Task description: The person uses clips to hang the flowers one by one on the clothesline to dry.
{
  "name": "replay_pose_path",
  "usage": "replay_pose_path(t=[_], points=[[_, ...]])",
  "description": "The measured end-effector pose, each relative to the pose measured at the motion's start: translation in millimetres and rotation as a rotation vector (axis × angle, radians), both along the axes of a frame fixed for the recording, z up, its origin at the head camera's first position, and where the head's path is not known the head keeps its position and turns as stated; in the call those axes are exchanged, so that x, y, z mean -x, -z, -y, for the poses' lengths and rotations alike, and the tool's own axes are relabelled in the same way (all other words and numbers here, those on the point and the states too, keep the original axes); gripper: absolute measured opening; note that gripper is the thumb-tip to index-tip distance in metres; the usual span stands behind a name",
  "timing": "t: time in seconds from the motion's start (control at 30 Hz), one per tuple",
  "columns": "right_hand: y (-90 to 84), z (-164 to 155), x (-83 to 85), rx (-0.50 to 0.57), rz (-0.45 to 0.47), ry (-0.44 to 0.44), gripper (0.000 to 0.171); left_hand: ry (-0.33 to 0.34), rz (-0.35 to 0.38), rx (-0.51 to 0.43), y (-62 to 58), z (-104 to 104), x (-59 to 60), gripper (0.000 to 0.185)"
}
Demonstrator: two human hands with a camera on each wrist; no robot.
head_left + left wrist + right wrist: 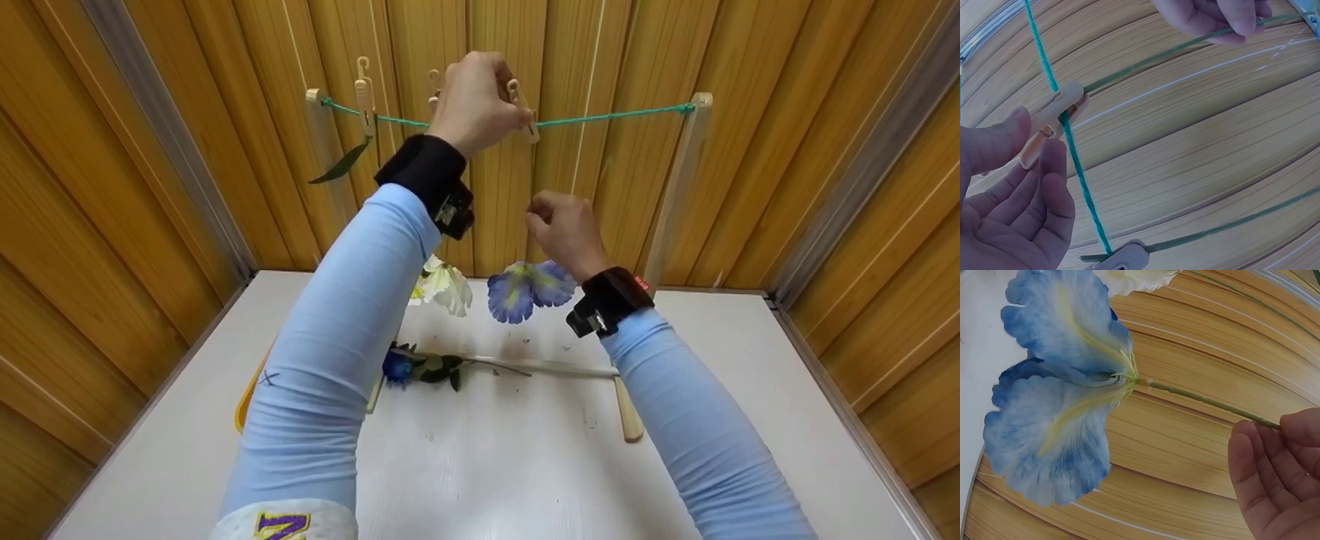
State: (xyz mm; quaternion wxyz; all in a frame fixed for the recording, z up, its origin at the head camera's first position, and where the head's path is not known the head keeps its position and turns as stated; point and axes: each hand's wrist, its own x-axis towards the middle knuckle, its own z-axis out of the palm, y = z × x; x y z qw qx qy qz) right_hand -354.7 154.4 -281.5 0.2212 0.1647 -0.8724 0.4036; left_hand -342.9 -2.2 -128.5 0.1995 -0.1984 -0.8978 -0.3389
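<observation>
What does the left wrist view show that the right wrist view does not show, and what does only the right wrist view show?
Only the left wrist view shows the left hand pinching a clothespin on the green cord, with the stem's end at the pin's tip. Only the right wrist view shows the blue flower hanging head down. Both show the green stem pinched by the right hand, and the wooden wall behind.

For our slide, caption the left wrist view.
Left hand pinches a clothespin on green cord; right hand holds the stem.

2 raised hands [517,157], fingers pinched
</observation>
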Motion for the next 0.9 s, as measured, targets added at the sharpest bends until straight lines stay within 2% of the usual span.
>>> replay_pose_path(t=[0.13,0.37,0.67,0.9], points=[[0.3,-1,0.2,0.001,0.028,-0.004,0.012,0.003,0.021,-0.008,0.6,-2,-0.8,0.031],[1.9,-2,0.7,0.01,0.016,-0.004,0.012,0.034,0.034,-0.007,2.3,-5,-0.7,0.031],[0.9,-4,-1.1,-0.023,0.097,-0.045,0.016,0.093,0.074,-0.01,3.8,0,-2.3,0.033],[3.5,-11,-5.3,-0.021,0.065,-0.047,0.018,0.107,0.042,0.039,7.7,9,-8.3,0.043]])
